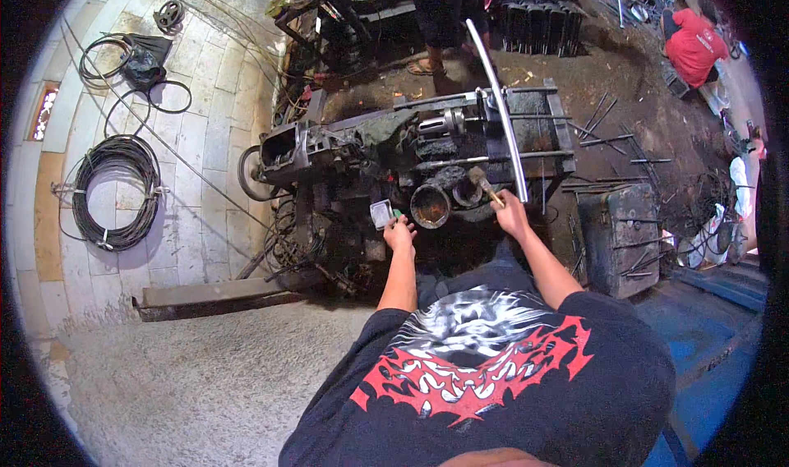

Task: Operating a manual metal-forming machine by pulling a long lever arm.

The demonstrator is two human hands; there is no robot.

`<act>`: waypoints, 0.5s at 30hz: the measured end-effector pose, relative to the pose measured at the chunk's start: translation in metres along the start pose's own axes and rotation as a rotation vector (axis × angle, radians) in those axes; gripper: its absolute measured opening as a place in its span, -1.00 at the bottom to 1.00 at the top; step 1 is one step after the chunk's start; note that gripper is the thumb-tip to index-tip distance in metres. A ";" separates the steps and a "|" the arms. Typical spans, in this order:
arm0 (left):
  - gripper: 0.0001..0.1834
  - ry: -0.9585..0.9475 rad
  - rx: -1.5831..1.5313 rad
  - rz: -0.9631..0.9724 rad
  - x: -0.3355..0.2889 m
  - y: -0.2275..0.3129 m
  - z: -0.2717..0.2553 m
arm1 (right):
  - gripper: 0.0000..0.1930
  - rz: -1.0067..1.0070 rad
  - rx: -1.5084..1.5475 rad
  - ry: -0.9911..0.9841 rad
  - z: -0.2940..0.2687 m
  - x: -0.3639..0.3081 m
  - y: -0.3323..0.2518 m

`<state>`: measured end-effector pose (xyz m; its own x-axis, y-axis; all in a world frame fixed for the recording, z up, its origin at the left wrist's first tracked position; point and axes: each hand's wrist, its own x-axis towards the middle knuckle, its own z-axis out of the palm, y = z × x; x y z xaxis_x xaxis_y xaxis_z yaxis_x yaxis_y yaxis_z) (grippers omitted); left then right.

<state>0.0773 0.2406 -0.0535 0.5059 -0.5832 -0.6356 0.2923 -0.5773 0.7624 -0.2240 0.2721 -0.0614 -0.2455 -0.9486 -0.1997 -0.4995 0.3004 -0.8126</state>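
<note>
My left hand (399,234) is closed on a small pale square container (381,213). Something green shows by its fingers, too small to name. My right hand (510,215) grips a short wooden-handled tool (486,189). Its blunt brownish head points away from me, and whether it is a brush or a hammer is unclear. Between my hands stands a round open-topped pot (431,207) with a rusty inside. A second round pot (468,193) sits just right of it, below the tool's head. A greasy machine (386,135) with a shiny metal chuck (441,123) lies beyond them.
A long bright metal bar (501,110) slants across the machine's right end. Coiled cable (117,192) lies on the pale tiles at left. A dark metal box (620,241) stands at right. Someone in a red shirt (695,46) crouches far right; another person's foot (426,66) shows beyond the machine.
</note>
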 end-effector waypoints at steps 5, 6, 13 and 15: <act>-0.63 0.108 -0.055 -0.025 0.004 -0.009 0.013 | -0.70 0.080 0.119 -0.050 -0.020 0.004 -0.016; -0.63 0.116 -0.069 -0.006 0.004 -0.011 0.016 | -0.70 0.054 0.106 -0.029 -0.023 0.006 -0.017; -0.60 0.153 0.110 0.014 0.015 -0.006 0.024 | -0.75 -0.085 0.184 0.055 -0.012 0.050 -0.037; -0.68 0.123 0.156 0.017 0.019 -0.002 0.019 | -0.76 -0.045 0.289 0.085 -0.003 0.063 -0.052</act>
<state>0.0708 0.2195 -0.0694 0.6078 -0.5252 -0.5956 0.1584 -0.6548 0.7390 -0.2158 0.1970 -0.0306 -0.3036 -0.9447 -0.1236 -0.2571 0.2062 -0.9441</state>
